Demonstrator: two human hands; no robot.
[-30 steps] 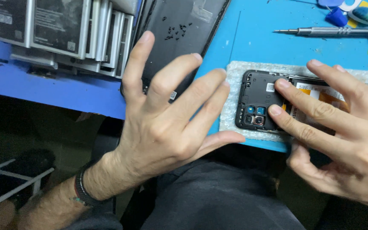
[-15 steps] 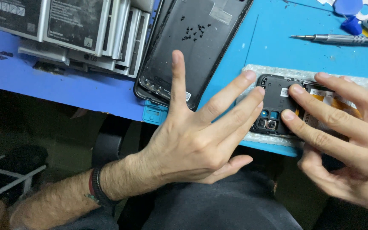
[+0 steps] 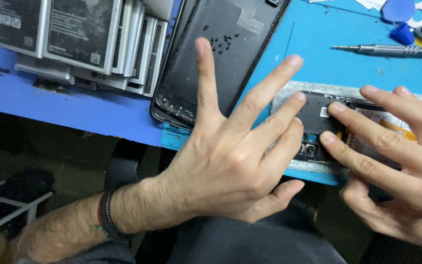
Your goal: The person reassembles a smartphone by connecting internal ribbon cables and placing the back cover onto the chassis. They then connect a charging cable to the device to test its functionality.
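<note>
Since 1 second ago the left hand (image 3: pixel 230 161) is shifted right, fingers spread, onto the opened phone (image 3: pixel 318 122), where 2 right hand (image 3: pixel 396 161) fingertips are pressed flat, nothing pinched.

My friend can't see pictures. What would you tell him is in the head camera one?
Two bare hands work on an opened black phone lying on a blue table: the left hand spreads over its end, and the right hand presses fingertips on it. A black back cover holding tiny screws, stacked batteries and a screwdriver lie behind.
</note>
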